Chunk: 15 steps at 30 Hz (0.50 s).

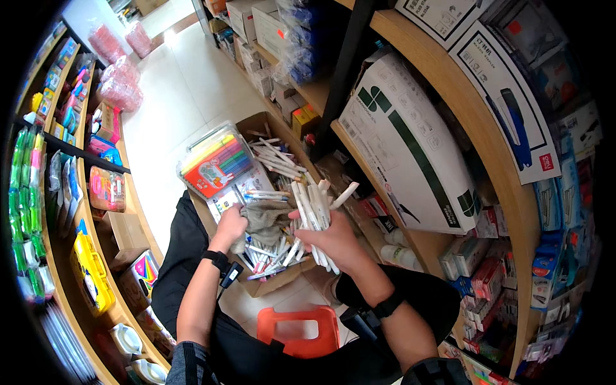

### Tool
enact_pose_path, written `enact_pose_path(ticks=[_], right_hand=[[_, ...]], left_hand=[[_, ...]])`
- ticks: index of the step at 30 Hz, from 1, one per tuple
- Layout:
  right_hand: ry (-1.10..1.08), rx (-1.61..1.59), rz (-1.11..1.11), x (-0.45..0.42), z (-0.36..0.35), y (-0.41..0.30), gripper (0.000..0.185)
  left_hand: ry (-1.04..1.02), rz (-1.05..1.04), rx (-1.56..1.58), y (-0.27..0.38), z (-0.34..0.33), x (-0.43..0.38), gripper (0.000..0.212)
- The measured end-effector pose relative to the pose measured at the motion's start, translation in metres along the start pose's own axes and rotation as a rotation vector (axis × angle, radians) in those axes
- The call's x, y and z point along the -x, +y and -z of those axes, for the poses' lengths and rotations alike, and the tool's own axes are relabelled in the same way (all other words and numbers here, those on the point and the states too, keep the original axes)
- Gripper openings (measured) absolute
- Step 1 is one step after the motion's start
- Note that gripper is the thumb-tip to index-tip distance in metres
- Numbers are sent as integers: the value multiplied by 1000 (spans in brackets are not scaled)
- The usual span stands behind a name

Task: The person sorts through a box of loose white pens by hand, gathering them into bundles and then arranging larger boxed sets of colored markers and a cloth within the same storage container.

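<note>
In front of me, a cardboard box [274, 288] holds many loose pens and markers, among them white-barrelled pens [276, 156] along its far side. My right hand [337, 240] grips a bundle of white markers [313, 207] above the box's right edge, one sticking out sideways. Bunched over the middle of the box is a grey-brown cloth [267, 219]; my left hand [232, 226] has its fingers closed on the cloth's left end. A clear case of coloured markers [216, 161] with a red and yellow insert rests across the box's far left corner.
An orange plastic stool [298, 332] stands between my legs. Shelves of stationery flank me, with a yellow case [91, 274] at left and a large white carton [409, 144] at right. Pink wrapped bundles [120, 82] lie on the tiled floor [187, 86] farther off.
</note>
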State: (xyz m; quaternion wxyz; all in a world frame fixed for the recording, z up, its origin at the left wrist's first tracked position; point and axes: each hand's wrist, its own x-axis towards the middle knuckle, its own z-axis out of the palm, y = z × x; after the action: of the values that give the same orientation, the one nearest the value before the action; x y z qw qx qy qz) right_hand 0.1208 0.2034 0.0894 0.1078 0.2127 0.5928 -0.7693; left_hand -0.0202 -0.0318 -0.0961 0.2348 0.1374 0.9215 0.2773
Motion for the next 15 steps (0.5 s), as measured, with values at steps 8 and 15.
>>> enact_pose_path(ticks=[8,15], right_hand=[[8,-8,11,-1,-1,-1,30],[103,25,63,0,6,8,30]], left_hand=[[-53,123,-280,57,29,20,35],[-938,-179,-305,149,47,74,54]])
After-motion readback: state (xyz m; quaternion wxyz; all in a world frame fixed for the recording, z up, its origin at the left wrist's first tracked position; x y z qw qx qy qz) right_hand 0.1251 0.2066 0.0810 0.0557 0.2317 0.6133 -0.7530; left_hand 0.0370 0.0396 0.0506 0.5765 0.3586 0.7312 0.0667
